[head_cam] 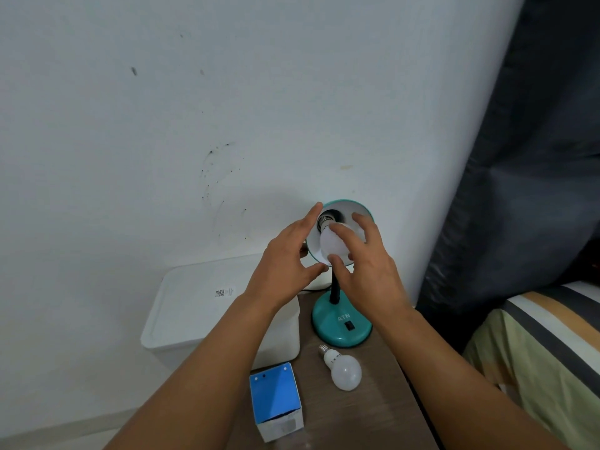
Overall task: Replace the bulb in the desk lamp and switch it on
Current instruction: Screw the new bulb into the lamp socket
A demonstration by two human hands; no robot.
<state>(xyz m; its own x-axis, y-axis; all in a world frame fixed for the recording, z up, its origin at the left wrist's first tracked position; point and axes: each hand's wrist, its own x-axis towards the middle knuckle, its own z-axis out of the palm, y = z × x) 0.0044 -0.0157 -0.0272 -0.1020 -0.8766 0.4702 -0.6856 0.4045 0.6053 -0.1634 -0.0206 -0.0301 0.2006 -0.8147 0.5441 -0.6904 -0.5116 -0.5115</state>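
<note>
1. the bulb (334,243) sits inside the teal shade (363,207) of the desk lamp (341,323); its long axis slants, the metal screw base up and left at the socket, the white globe down and right, toward the camera.
2. the right hand (367,264) holds this bulb, fingers spread over the globe and thumb beneath it.
3. the left hand (285,264) is spread wide, fingertips at the shade's left rim; whether it grips the rim, i cannot tell.
4. a second bulb (344,368) lies on its side on the bench (373,410), just in front of the lamp's round base, screw end pointing back-left, globe toward the front edge.
5. a blue-and-white carton (276,404) stands near the bench's front-left, open.
6. a white bin (181,319) adjoins the bench's left edge.
7. behind is a scuffed white wall (162,125); at right hangs a dark curtain (535,157), with a striped bed (545,345) below.
</note>
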